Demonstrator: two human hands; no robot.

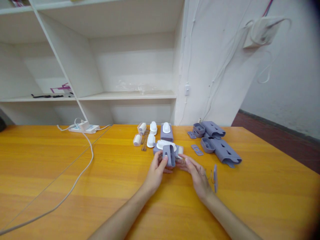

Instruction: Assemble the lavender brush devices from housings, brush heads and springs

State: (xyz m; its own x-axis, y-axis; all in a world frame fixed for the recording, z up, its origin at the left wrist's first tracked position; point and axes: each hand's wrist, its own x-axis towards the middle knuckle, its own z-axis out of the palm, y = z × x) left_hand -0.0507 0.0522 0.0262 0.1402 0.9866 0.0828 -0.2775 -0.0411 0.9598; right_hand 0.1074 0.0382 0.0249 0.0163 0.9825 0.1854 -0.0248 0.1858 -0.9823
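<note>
My left hand [156, 171] is closed round a small lavender plastic housing [170, 154], held upright just above the orange table [75, 186]. My right hand [197, 175] reaches in from the right, its fingertips pinched on a small metal spring [181, 161] beside the housing. Right behind the housing lies a lavender piece with a white rounded insert [163, 144]. A thin lavender strip [215, 177] stands on edge near my right wrist.
White rounded caps [151, 130], small springs [144, 139] and an assembled lavender unit [166, 131] lie behind my hands. Lavender shells and lids [220, 143] lie at the right. A white power strip [83, 127] with its cable trails across the left. White shelves stand behind.
</note>
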